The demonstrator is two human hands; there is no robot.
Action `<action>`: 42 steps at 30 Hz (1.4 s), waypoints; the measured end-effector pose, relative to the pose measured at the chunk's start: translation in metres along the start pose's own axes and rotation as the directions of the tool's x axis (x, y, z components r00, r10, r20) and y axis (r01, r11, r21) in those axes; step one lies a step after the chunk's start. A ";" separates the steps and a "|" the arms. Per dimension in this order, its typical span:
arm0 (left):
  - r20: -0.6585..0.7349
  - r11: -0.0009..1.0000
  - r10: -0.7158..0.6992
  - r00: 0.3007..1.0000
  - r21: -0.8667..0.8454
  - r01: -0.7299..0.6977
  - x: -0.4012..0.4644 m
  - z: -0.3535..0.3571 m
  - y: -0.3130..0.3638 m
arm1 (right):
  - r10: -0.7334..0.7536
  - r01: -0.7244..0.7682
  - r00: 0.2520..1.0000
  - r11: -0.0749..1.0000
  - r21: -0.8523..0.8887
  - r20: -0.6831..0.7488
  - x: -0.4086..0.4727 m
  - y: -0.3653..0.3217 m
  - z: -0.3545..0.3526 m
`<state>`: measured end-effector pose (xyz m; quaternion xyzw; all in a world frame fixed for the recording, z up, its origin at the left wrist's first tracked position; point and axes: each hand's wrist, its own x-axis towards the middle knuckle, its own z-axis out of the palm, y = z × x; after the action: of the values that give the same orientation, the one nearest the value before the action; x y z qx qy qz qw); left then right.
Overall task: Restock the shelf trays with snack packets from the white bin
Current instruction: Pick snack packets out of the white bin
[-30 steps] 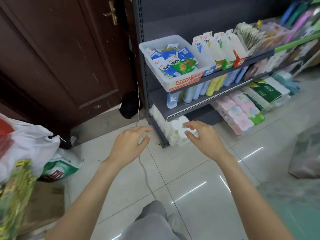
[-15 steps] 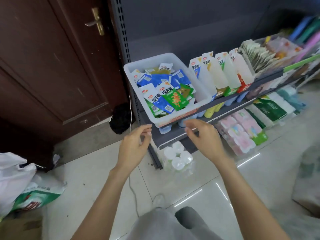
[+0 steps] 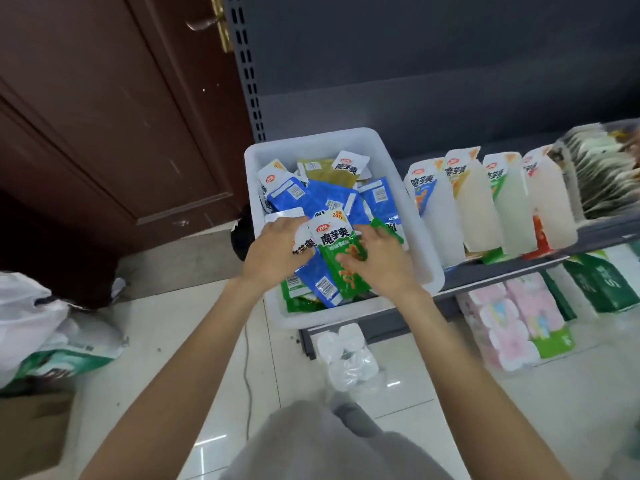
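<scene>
The white bin (image 3: 437,274) sits on the grey shelf at the left end, full of blue, green and yellow snack packets. Both my hands are inside it at the front. My right hand (image 3: 382,263) pinches a green packet (image 3: 341,261) with a white top, thumb on its face. My left hand (image 3: 277,252) curls over the white top of a blue packet (image 3: 320,280) right beside it. To the right of the bin stand several white shelf trays (image 3: 438,216), each with a snack label on its front.
A brown door (image 3: 104,116) is on the left and the shelf upright (image 3: 247,71) stands behind the bin. White and green bags (image 3: 45,327) lie on the floor at left. Wrapped paper rolls (image 3: 346,358) and pink tissue packs (image 3: 512,320) sit below the shelf.
Both hands rose from below the bin's front edge into the bin and took hold of packets. The view moved closer and higher over the bin.
</scene>
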<state>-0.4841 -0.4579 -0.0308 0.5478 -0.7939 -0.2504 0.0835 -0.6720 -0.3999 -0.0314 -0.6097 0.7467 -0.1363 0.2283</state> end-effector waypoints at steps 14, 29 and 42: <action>0.065 0.985 0.019 0.998 0.171 -0.030 0.026 -0.003 -0.005 | 0.051 -0.057 0.997 0.992 0.111 0.055 0.029 -0.007 0.001; 0.225 0.712 0.306 0.925 -0.699 -0.066 0.006 0.005 0.133 | 0.379 0.071 0.910 0.250 0.966 -0.165 -0.052 0.051 -0.100; 0.177 0.905 0.361 0.915 -0.302 -0.299 -0.001 0.113 0.293 | 0.079 0.014 0.992 0.713 0.701 -0.100 -0.114 0.263 -0.199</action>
<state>-0.7721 -0.3417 0.0154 0.3556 -0.8385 -0.3990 0.1062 -0.9790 -0.2467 0.0326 -0.4551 0.6627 -0.4417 0.3983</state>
